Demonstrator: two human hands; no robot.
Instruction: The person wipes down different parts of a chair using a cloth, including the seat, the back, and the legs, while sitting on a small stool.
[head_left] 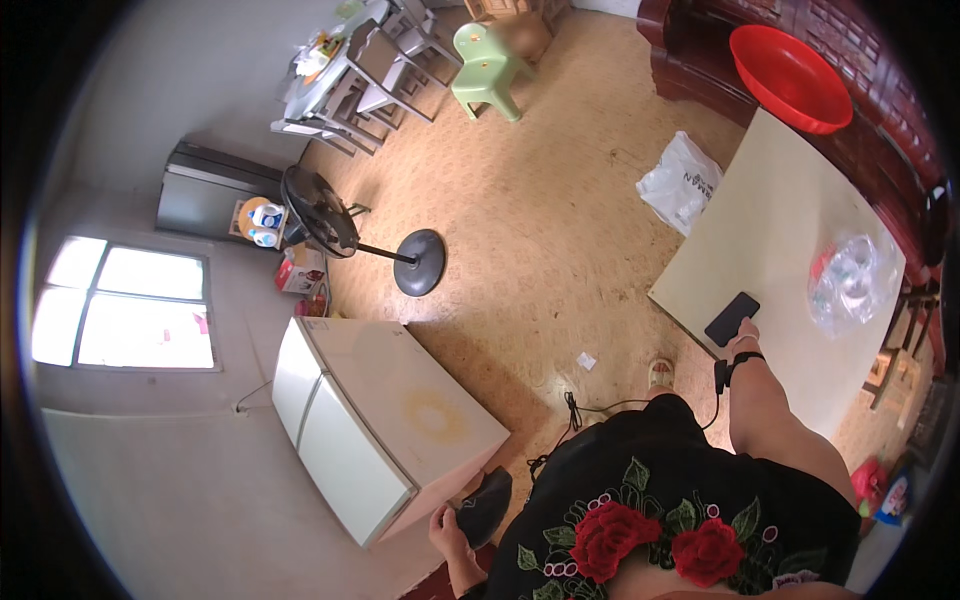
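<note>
The right hand (pixel 743 335) pinches a dark phone (pixel 732 319) at the counter's (pixel 770 210) near left edge; whether it touches the surface is unclear. The left hand (pixel 450 533), near left, grasps a black item (pixel 485 508). Handling the phone seems the step; moving it calls for a steady grip.

The right arm (pixel 765 405) reaches out past the front right of the black garment (pixel 660 490), bare, its elbow almost straight. A dark band (pixel 742 363) circles the right wrist. The right hand (pixel 744 334) is the farther out from the garment, palm side mostly hidden, fingers bent. The left hand (pixel 447 532) sits low, to the left of the garment, fingers curled in. Only a short length of left forearm (pixel 464 572) shows, bare and angled up beside the garment.
</note>
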